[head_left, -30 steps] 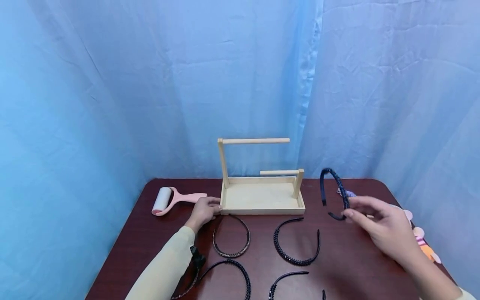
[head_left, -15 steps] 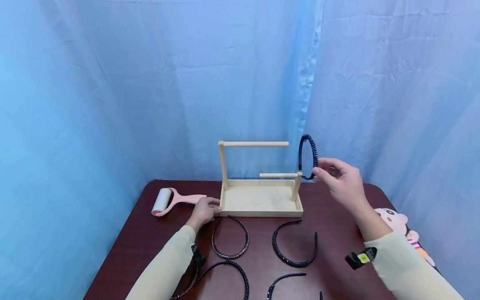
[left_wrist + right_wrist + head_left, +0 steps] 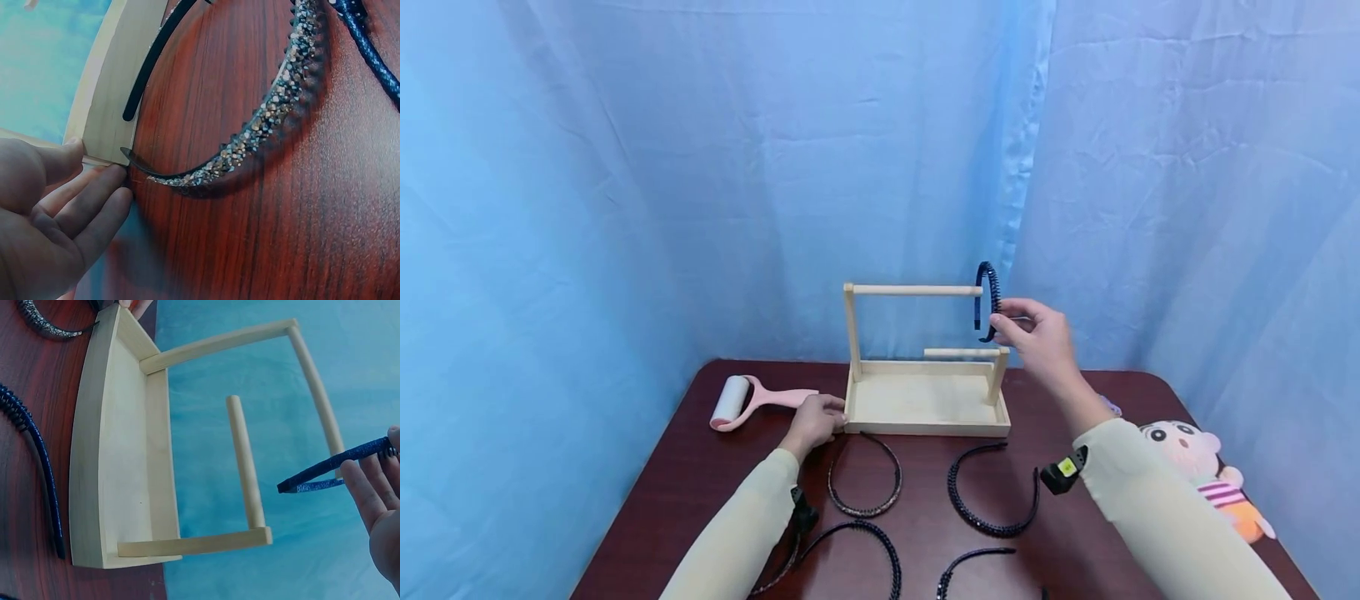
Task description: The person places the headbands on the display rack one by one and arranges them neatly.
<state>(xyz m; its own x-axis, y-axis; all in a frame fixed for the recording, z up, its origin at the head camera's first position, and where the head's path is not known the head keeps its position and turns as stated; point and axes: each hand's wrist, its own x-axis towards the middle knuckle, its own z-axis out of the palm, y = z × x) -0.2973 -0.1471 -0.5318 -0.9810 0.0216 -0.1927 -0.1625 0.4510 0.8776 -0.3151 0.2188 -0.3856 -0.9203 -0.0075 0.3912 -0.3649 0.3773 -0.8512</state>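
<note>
My right hand [image 3: 1036,335] pinches a dark blue, beaded headband [image 3: 995,287] upright at the free end of the upper rod of a wooden stand [image 3: 928,428]. In the right wrist view the headband [image 3: 337,464] overlaps the rod's tip, its open ends pointing away from my fingers. The stand is a shallow tray with two posts, each carrying a horizontal rod; both rods are bare along their length. My left hand [image 3: 814,422] holds the tray's near left corner, thumb and fingers on either side of it in the left wrist view. A glittery headband [image 3: 269,115] lies beside that corner.
More dark headbands lie in front of the stand, one at right [image 3: 992,527] and one at left [image 3: 887,546]. A pink-handled roller [image 3: 730,403] is left of the tray. A plush doll [image 3: 1206,475] sits at the table's right edge. Blue curtains [image 3: 880,150] hang behind.
My right hand has carried the headband up and left, from the table's right side to the upper rod's end. My left hand stays at the tray corner.
</note>
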